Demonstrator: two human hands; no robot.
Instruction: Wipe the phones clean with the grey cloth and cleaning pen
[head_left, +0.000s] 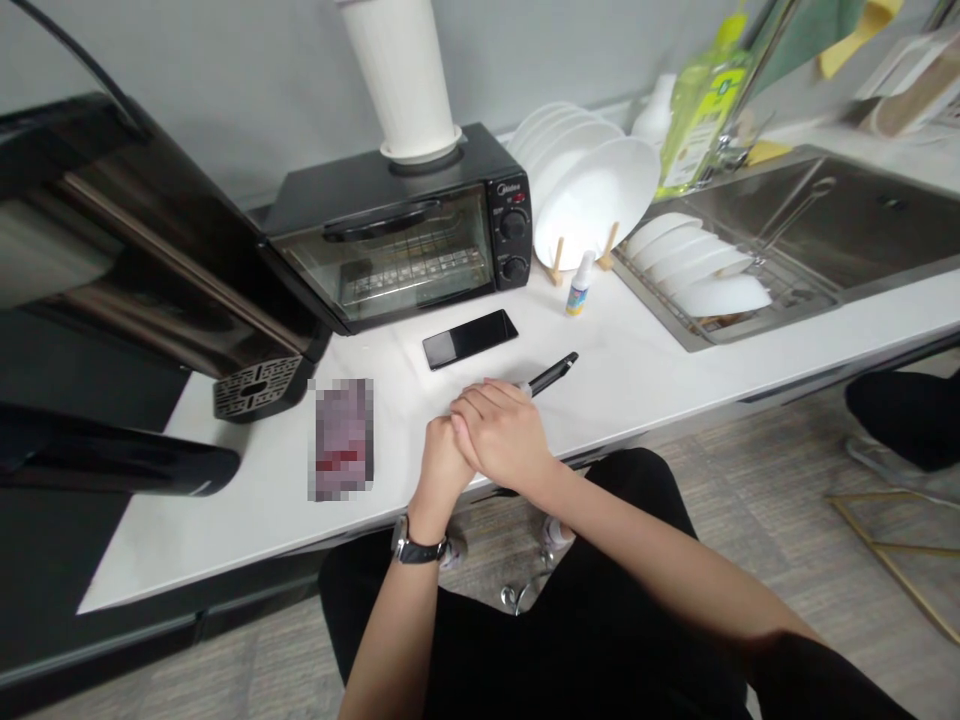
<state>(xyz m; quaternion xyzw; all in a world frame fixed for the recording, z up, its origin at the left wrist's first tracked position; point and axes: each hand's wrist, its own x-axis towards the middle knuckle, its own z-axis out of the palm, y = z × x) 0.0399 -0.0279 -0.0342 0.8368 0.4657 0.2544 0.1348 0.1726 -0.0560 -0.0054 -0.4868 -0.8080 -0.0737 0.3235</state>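
My right hand (504,432) is closed over my left hand (442,455), its fingers wrapped round it, near the front edge of the white counter (615,410). Most of the left hand's fingers are hidden beneath. Just past the right knuckles lies a slim item with a black handle (553,373); its other end is covered by the hands, and I cannot tell whether they touch it. Behind the hands a black phone (471,339) lies flat. To the left is a purplish, pixelated item (343,440). A small spray bottle (579,285) stands upright at the back right.
A toaster oven (405,240) carries a white pot (409,80). A black appliance (150,240) fills the left. White plates (592,200) stand in a rack beside the oven. At the right, bowls (697,262) sit in the sink (862,220), with a green bottle (697,120) behind.
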